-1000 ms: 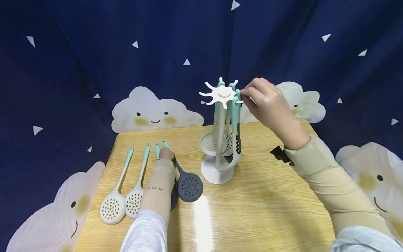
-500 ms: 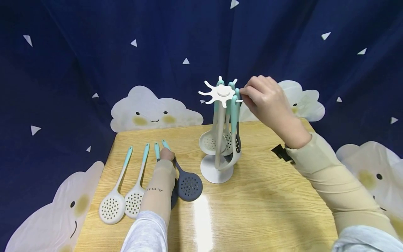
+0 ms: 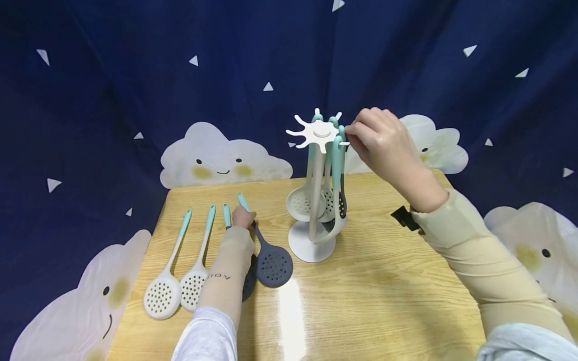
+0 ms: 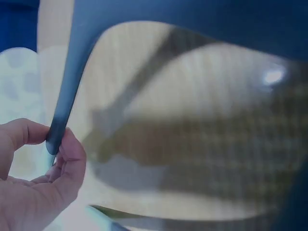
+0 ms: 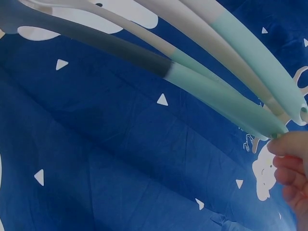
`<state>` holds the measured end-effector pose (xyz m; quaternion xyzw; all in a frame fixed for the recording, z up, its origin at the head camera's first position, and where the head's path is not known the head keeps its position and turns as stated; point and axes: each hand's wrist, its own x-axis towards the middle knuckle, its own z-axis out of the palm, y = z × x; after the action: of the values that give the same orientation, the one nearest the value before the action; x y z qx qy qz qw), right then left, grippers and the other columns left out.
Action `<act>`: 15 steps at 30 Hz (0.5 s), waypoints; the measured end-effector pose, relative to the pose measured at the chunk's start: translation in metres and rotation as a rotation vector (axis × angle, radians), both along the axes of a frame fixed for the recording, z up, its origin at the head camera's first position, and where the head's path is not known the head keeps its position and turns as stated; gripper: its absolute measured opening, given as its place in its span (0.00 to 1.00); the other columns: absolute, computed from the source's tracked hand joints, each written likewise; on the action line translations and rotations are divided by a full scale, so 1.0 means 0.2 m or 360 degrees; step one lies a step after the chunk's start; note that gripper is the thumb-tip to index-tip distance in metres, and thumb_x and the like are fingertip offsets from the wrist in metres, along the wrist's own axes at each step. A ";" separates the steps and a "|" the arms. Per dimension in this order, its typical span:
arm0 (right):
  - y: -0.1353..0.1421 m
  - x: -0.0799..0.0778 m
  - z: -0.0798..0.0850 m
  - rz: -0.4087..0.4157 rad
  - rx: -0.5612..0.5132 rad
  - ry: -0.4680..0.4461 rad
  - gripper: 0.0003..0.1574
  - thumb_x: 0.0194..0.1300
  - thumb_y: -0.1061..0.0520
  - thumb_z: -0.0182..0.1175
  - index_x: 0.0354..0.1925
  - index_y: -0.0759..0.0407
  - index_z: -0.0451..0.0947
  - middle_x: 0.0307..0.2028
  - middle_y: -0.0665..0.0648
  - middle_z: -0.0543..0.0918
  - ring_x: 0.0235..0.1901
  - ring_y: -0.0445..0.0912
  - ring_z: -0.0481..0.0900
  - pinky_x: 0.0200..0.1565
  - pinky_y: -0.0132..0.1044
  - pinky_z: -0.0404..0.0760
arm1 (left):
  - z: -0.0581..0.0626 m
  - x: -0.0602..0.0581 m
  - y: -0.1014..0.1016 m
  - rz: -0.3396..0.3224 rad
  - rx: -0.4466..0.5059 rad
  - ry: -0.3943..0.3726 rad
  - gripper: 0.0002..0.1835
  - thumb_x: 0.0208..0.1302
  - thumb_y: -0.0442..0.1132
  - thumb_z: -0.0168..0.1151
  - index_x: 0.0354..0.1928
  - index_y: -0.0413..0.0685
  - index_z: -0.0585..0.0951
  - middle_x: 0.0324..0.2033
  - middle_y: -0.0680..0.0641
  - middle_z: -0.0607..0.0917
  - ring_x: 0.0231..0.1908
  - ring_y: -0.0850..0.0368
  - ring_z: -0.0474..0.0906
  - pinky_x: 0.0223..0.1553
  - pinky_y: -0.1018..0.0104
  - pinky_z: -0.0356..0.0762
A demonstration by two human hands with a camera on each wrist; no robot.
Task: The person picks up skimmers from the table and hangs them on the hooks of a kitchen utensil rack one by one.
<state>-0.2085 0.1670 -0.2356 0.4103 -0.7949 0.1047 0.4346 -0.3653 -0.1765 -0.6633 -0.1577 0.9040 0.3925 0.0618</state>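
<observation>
The left hand [image 3: 244, 217] pinches the handle of a dark skimmer [image 3: 274, 265], whose head lies at five o'clock from it; at two o'clock, the right hand [image 3: 383, 144] apparently pinches a dark spoon [image 5: 144, 60] hanging on the rack [image 3: 317, 185], contact partly hidden.

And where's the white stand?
In the head view, the white stand is just right of centre, between the dark skimmer the left hand pinches and the right hand.
</observation>
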 end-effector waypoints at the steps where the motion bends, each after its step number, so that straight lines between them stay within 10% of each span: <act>1: 0.00 0.00 0.00 -0.0003 0.0001 0.0001 0.03 0.51 0.74 0.59 0.28 0.72 0.77 0.25 0.62 0.74 0.24 0.54 0.70 0.25 0.40 0.66 | 0.00 -0.02 0.01 0.0006 0.0007 0.0012 0.13 0.55 0.40 0.57 0.33 0.33 0.74 0.20 0.40 0.77 0.14 0.51 0.75 0.16 0.64 0.73; 5: 0.01 0.01 0.00 -0.0021 0.0011 -0.0008 0.03 0.51 0.74 0.60 0.29 0.72 0.77 0.26 0.62 0.75 0.24 0.54 0.70 0.25 0.39 0.66 | 0.08 -0.03 0.07 -0.0062 0.0034 0.0034 0.16 0.56 0.45 0.60 0.31 0.37 0.71 0.18 0.45 0.74 0.13 0.56 0.73 0.13 0.66 0.71; 11: 0.00 0.01 0.01 -0.0019 0.0006 -0.0031 0.05 0.50 0.74 0.60 0.29 0.71 0.77 0.26 0.62 0.75 0.25 0.53 0.70 0.25 0.39 0.67 | 0.82 0.35 0.29 -0.0145 -0.0031 -0.0092 0.13 0.61 0.36 0.55 0.42 0.32 0.71 0.24 0.44 0.73 0.22 0.54 0.74 0.25 0.66 0.75; 15: 0.00 0.01 0.00 -0.0013 0.0002 -0.0016 0.04 0.50 0.74 0.60 0.29 0.71 0.77 0.26 0.62 0.75 0.24 0.53 0.70 0.25 0.39 0.67 | 0.96 0.42 0.32 -0.0222 -0.0067 -0.0015 0.12 0.61 0.35 0.56 0.42 0.32 0.70 0.21 0.46 0.70 0.18 0.57 0.69 0.22 0.67 0.71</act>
<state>-0.2068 0.1670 -0.2350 0.4068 -0.7988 0.1044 0.4308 -0.2821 -0.1121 -0.4714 -0.0973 0.9206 0.3672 0.0900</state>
